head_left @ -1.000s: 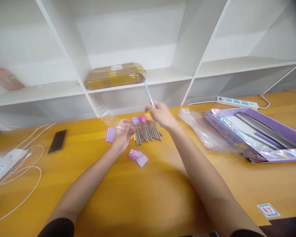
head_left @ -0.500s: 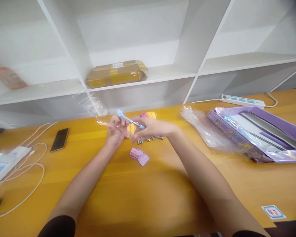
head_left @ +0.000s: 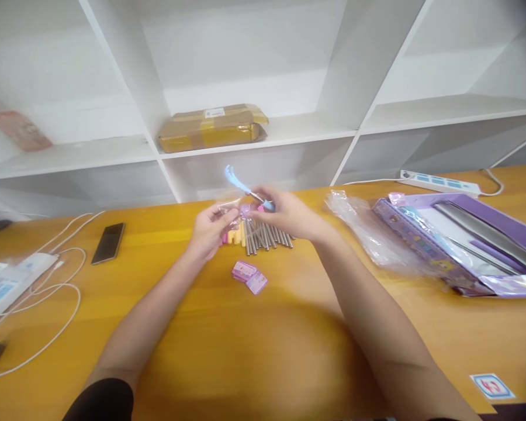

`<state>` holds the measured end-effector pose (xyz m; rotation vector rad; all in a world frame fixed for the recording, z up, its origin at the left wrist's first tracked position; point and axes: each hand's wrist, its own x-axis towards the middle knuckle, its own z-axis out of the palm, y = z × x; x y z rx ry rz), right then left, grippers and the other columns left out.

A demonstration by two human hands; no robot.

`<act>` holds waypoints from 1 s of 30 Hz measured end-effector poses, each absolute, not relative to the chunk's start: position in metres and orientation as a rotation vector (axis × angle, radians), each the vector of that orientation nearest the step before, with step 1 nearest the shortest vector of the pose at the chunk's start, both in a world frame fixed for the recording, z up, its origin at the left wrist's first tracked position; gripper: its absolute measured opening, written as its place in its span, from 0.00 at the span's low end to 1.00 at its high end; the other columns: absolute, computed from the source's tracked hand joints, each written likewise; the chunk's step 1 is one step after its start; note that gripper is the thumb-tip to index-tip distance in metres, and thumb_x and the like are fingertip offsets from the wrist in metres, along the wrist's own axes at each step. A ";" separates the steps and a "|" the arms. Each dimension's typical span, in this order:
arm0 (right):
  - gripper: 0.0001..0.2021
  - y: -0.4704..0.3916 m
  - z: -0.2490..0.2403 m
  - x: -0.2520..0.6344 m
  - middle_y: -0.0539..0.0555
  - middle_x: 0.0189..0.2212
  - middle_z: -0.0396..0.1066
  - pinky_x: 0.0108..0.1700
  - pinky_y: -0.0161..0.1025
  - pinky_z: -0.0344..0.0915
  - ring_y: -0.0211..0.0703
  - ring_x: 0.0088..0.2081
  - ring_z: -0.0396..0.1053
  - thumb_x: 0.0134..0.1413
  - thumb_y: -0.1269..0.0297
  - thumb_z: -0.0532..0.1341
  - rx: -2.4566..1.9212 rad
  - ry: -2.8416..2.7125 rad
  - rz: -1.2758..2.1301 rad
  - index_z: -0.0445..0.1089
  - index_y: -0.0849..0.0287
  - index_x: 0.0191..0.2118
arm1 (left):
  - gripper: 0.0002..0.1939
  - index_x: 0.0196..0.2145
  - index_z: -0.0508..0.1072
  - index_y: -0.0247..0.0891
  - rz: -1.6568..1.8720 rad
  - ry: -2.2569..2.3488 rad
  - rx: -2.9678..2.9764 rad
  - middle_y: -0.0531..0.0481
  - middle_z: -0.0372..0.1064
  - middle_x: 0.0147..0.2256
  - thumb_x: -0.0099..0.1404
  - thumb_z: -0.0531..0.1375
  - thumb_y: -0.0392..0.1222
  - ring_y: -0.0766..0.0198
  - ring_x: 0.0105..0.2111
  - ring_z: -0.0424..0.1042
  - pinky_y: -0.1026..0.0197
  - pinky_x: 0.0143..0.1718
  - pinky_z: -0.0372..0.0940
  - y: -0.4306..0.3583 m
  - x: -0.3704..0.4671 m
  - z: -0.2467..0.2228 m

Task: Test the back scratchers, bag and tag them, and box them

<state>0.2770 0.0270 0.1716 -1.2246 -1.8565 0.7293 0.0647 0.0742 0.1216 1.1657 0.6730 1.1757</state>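
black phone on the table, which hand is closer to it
Left. The left hand is right of the phone, holding clear plastic; the right hand is farther right, holding the blue-ended tool.

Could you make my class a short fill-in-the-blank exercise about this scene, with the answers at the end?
1. The left hand pinches clear plastic, and the right hand holds a tool whose curved end is light ____.
2. In the picture, the phone lies to the ____ of the small pink cards.
3. The inner wall of the open box is coloured ____.
4. The taped parcel sits on a shelf whose colour is ____.

Missing words: blue; left; purple; white.
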 end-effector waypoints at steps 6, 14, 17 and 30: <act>0.18 0.007 0.187 0.273 0.52 0.37 0.74 0.42 0.39 0.63 0.42 0.37 0.68 0.76 0.49 0.54 -1.070 -2.062 0.683 0.73 0.55 0.42 | 0.18 0.36 0.83 0.37 1.557 0.660 1.180 0.50 0.79 0.33 0.54 0.80 0.50 0.70 0.30 0.76 0.68 0.33 0.74 0.079 0.053 0.133; 0.22 0.005 0.187 0.275 0.47 0.26 0.63 0.34 0.37 0.58 0.37 0.28 0.60 0.78 0.52 0.50 -1.043 -2.212 0.778 0.61 0.55 0.30 | 0.16 0.29 0.79 0.37 1.752 0.521 1.113 0.51 0.74 0.31 0.59 0.78 0.49 0.68 0.31 0.75 0.66 0.33 0.73 0.072 0.039 0.160; 0.21 0.006 0.187 0.275 0.47 0.27 0.64 0.34 0.36 0.57 0.36 0.28 0.61 0.78 0.51 0.50 -1.064 -2.183 0.787 0.62 0.55 0.31 | 0.13 0.31 0.80 0.37 1.740 0.485 1.064 0.51 0.74 0.32 0.63 0.76 0.47 0.68 0.33 0.75 0.66 0.35 0.73 0.068 0.037 0.163; 0.20 0.002 0.180 0.260 0.53 0.35 0.74 0.42 0.41 0.59 0.43 0.35 0.67 0.79 0.53 0.50 -1.072 -2.161 0.328 0.74 0.55 0.41 | 0.13 0.34 0.80 0.37 1.611 0.519 0.966 0.50 0.76 0.36 0.64 0.75 0.48 0.68 0.36 0.77 0.64 0.40 0.76 0.056 0.045 0.162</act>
